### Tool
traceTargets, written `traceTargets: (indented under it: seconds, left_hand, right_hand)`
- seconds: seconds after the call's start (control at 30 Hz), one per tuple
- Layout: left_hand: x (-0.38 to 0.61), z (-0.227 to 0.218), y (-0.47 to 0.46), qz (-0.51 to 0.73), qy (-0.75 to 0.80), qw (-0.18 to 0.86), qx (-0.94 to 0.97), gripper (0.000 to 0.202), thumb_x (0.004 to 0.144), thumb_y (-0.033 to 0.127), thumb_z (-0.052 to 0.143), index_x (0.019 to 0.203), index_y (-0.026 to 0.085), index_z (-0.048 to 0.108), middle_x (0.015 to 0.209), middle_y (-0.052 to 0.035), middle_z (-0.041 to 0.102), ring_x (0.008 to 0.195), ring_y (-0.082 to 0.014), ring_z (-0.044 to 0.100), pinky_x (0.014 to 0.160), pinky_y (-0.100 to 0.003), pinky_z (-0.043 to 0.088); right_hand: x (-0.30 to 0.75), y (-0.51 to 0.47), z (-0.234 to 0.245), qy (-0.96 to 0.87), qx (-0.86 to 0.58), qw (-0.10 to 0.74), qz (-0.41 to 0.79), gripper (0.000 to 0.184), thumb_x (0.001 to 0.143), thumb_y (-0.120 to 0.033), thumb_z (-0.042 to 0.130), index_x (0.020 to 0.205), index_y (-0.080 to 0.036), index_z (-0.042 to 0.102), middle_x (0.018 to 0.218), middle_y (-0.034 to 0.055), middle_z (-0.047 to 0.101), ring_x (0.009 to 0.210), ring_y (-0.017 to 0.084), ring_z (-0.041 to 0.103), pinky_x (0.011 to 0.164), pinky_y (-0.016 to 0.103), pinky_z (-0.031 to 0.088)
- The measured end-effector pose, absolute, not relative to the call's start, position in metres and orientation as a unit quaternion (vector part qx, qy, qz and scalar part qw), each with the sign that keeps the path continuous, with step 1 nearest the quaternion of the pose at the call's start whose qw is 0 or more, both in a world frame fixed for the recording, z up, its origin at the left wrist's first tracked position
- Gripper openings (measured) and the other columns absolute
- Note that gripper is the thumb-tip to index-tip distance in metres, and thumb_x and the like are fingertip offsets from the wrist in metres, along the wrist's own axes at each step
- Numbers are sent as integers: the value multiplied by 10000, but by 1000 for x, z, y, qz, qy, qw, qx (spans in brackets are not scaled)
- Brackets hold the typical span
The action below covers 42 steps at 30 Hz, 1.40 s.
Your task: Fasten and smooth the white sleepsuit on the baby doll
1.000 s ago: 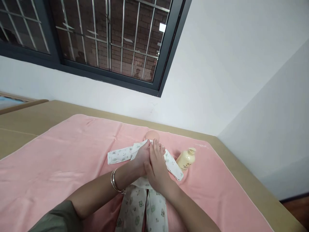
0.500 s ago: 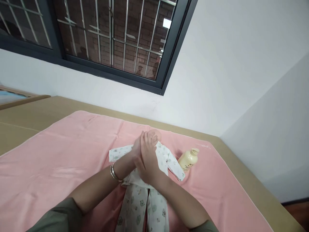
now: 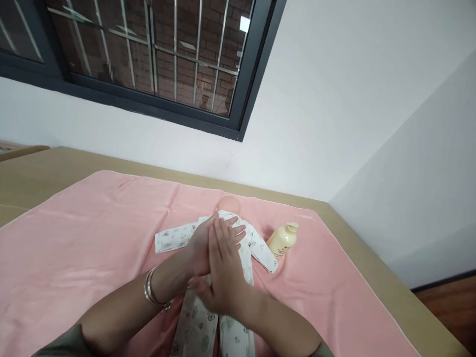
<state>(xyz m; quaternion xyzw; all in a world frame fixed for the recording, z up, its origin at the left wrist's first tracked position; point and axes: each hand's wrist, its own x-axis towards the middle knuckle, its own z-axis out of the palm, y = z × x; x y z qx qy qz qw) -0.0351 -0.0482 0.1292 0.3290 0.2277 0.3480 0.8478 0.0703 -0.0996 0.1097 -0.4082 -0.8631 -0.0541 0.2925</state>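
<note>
My left hand [image 3: 200, 247] and my right hand [image 3: 226, 267] meet palm to palm in front of me, fingers stretched out. The right palm lies across the left, and nothing shows between them. Beneath them lies a doll in white printed pyjamas [image 3: 174, 238], sleeves spread to the sides. Its round, skin-toned head [image 3: 228, 204] points away from me, while my hands cover much of its chest. Beside the doll's right-hand sleeve a pale yellow pump bottle [image 3: 283, 240] stands on the pink mat [image 3: 92, 248].
The mat covers most of a tan surface [image 3: 375, 263] that runs up to a white wall [image 3: 316, 99]. A dark-framed window [image 3: 156, 106] with metal bars is above it. Brown wood [image 3: 453, 297] shows at the right edge.
My hands have gone from clasped around each other to flatter palms with straighter fingers. They sit a little lower, exposing the doll's head. The view has shifted slightly.
</note>
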Motion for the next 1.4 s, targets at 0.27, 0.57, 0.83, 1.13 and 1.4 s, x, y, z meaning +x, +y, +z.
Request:
traceTargets:
  seconds: [0.27,0.57,0.83,1.13,1.4]
  left_hand:
    - [-20,119,-34,508,173,798,274,619,937,608,244,1447,274,347,1483,-66,427,1402,-169,336,1178,-366,220]
    - [-20,70,32,494,271,765,312,605,921,603,267,1194,165,583,1344,-180,556,1314,-263,469,1129,-454,306]
    - [-10,13,36,614,371,367,592,379,924,424,429,1151,184,615,1343,-107,560,1292,-237,472,1139,-459,309]
    - [-7,6,28,612,393,225,648,311,950,314,378,1151,201,586,1265,-97,594,1212,-215,527,1077,-443,396]
    - [-8,1,28,577,439,252,641,287,921,300,422,1129,206,597,1140,-85,660,1088,-219,598,989,-420,465]
  right_hand:
    - [90,-83,106,-904,-315,288,4,668,1004,-472,202,1536,-98,49,1575,135,109,1454,290,58,1181,544,142]
    - [90,-64,59,-896,-375,230,59,737,985,-504,342,1524,-58,111,1546,175,198,1444,272,145,1177,501,204]
    - [132,-16,46,-821,-532,206,19,500,984,-376,385,1428,-148,423,1509,110,321,1437,261,186,1162,544,165]
    - [149,-43,31,-840,-509,187,-4,535,985,-369,352,1478,-160,345,1538,71,263,1456,259,78,1167,515,183]
    - [110,-8,47,-809,-568,147,-47,529,949,-284,399,1434,-73,401,1503,169,313,1426,307,202,1153,541,162]
